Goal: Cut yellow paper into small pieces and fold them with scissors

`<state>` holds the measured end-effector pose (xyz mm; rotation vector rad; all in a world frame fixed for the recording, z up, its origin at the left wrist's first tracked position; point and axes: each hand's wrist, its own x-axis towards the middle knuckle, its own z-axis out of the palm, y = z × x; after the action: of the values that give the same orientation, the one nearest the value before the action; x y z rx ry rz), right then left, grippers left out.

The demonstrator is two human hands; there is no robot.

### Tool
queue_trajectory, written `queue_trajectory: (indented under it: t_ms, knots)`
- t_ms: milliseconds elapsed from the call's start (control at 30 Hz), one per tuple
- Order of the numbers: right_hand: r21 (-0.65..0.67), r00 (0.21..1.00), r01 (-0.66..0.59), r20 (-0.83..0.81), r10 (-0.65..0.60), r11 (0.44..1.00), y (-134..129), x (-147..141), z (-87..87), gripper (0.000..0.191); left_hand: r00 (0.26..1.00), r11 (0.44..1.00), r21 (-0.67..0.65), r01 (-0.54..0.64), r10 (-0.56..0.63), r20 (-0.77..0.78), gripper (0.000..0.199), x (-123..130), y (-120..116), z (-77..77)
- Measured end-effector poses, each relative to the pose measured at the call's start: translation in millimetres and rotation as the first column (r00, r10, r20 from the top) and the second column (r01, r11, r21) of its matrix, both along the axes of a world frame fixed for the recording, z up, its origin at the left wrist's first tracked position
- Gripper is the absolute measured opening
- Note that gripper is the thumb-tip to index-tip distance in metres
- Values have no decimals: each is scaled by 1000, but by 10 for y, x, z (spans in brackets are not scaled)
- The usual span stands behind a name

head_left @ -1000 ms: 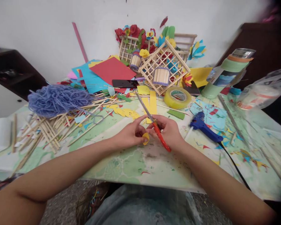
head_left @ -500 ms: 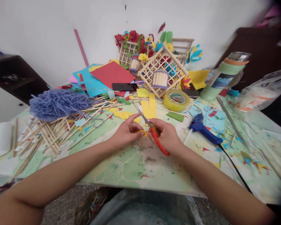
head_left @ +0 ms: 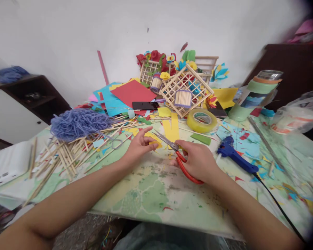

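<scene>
My right hand (head_left: 200, 159) grips a pair of scissors (head_left: 185, 170) by their red handles. The blades slant up and left towards my left hand (head_left: 138, 147). Between the thumb and fingers of that hand is a small yellow paper piece (head_left: 154, 139), partly covered by the fingers. Just beyond the blades lie yellow paper strips (head_left: 174, 125). A roll of clear yellowish tape (head_left: 191, 122) rests behind my right hand, with a green paper piece (head_left: 201, 139) in front of it.
Blue yarn (head_left: 78, 124) and scattered wooden sticks (head_left: 65, 158) cover the left. A blue glue gun (head_left: 238, 158) with a black cord lies right, near a green bottle (head_left: 246, 100). Stick lattices (head_left: 198, 78) with paper flowers stand behind, beside red paper (head_left: 133, 92) and a phone (head_left: 145, 105).
My right hand has drawn back right and down with the scissors, away from the left hand's fingers. The whole view has shifted, so the table sits lower and further right.
</scene>
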<state>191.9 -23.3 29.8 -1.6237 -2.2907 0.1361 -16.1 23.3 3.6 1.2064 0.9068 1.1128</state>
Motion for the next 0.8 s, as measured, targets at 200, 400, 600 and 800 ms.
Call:
queue_trajectory:
  t_ms: [200, 400, 600, 800]
  knots:
    - [-30, 995, -13, 101, 16, 999, -20, -36, 8, 49, 1000, 999, 30, -21, 21, 14, 77, -34, 36, 17]
    - [-23, 992, -41, 117, 43, 999, -12, -18, -14, 48, 999, 999, 32, -33, 32, 29, 73, -32, 44, 11]
    - [-42, 991, -56, 120, 61, 998, -23, -22, -10, 47, 999, 999, 44, -24, 23, 38, 73, -22, 23, 22]
    - [-46, 992, -68, 105, 73, 997, -27, -24, -20, 49, 999, 999, 24, -23, 22, 46, 72, -18, 15, 31]
